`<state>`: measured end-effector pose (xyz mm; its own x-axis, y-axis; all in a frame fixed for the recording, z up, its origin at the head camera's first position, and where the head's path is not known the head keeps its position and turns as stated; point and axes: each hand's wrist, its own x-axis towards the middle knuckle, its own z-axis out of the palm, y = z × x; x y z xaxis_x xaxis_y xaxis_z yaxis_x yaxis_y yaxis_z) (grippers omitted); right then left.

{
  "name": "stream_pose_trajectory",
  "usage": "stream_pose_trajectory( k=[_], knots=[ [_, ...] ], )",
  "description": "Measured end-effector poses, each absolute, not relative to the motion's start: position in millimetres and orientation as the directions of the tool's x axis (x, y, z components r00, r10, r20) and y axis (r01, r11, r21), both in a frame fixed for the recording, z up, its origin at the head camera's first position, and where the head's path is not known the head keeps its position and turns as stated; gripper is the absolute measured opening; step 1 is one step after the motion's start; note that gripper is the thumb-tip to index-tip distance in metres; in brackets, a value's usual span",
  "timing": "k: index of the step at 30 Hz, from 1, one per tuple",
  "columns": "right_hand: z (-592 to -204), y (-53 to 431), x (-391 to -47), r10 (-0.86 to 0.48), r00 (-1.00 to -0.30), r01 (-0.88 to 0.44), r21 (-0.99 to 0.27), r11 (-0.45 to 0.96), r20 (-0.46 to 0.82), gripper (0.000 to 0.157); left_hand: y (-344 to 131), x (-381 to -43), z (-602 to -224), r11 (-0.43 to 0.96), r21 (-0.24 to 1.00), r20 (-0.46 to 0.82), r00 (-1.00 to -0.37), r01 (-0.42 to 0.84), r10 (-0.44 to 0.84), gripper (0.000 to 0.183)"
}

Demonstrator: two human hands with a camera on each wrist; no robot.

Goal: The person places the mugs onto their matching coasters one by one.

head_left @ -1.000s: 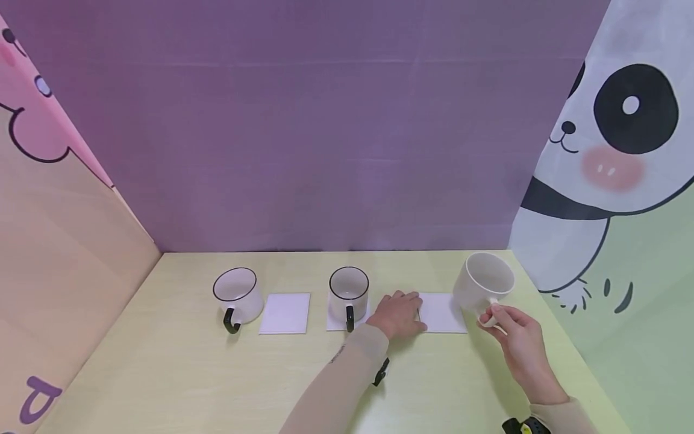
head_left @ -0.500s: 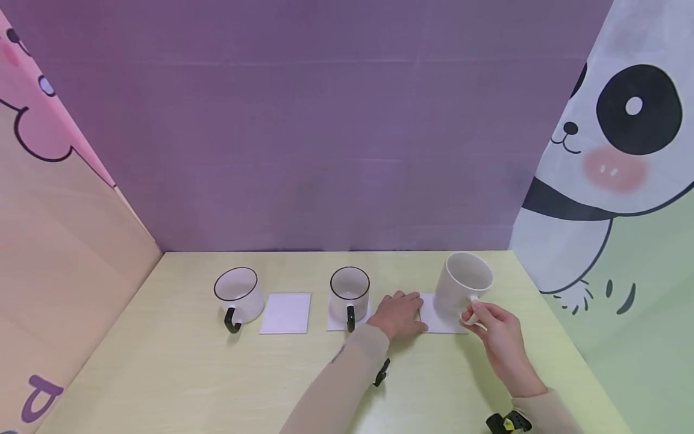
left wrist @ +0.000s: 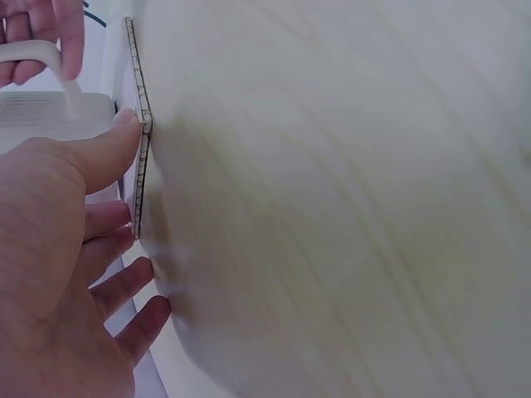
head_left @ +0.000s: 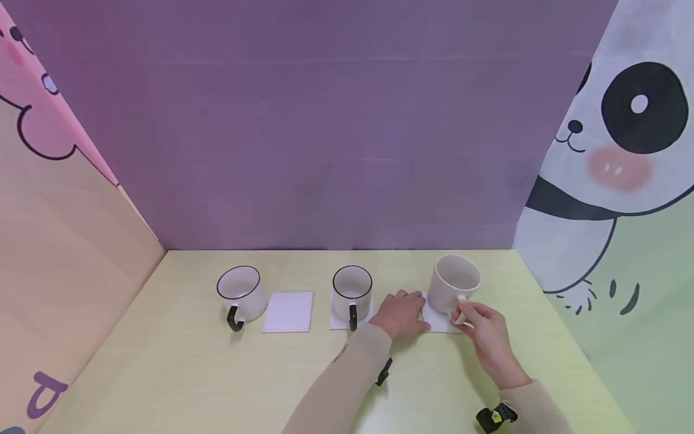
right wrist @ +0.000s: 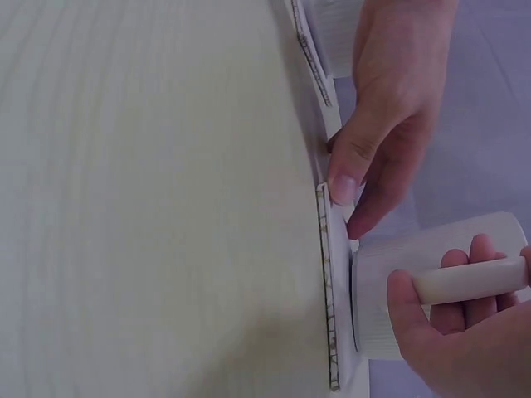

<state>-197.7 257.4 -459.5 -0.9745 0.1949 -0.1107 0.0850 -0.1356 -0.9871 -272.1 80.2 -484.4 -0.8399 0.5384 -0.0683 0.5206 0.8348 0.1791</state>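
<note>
A black-rimmed mug (head_left: 252, 306) stands beside a white square (head_left: 288, 312); a second mug (head_left: 362, 306) sits on the middle square (head_left: 336, 323). The left hand (head_left: 402, 314), fingers spread, touches the rightmost square (head_left: 438, 322) (hiding one edge). Above that, contact unclear, the plain mug (head_left: 446, 294) has its handle (right wrist: 473, 280) pinched by the right hand (head_left: 490, 343).

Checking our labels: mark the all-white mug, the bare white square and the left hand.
All-white mug (head_left: 446, 294): head view, outer wall below the rim.
Bare white square (head_left: 288, 312): head view, middle of its top face.
Left hand (head_left: 400, 315): head view, back of the hand.
</note>
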Motion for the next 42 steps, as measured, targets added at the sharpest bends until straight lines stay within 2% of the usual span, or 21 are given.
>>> stream_pose_trajectory(
  k=[10,27,33,38,42],
  knots=[
    [-459.8,249.8,-195.8,0.195,-0.973,0.114,-0.992,-0.061,-0.124,0.029,78.7,-272.2,-483.4,0.832,0.175,-0.057,-0.839,0.526,0.542,0.059],
    [-460.5,250.9,-186.7,0.171,-0.976,0.135,-0.991,-0.010,-0.134,0.028,79.1,-272.7,-487.3,0.839,0.197,-0.076,-0.845,0.508,0.529,0.061],
    [-456.6,251.3,-187.6,0.165,-0.973,0.162,-0.987,0.004,-0.159,0.029,80.1,-269.6,-483.7,0.847,0.215,-0.080,-0.855,0.487,0.512,0.051],
    [-455.8,253.6,-187.6,0.165,-0.973,0.169,-0.985,0.020,-0.164,0.031,81.2,-264.8,-473.1,0.847,0.310,-0.091,-0.873,0.432,0.479,0.026],
    [-455.0,256.3,-187.7,0.161,-0.974,0.167,-0.985,0.041,-0.158,0.033,79.7,-260.9,-460.4,0.827,0.357,-0.068,-0.870,0.435,0.487,0.022]
  ],
)
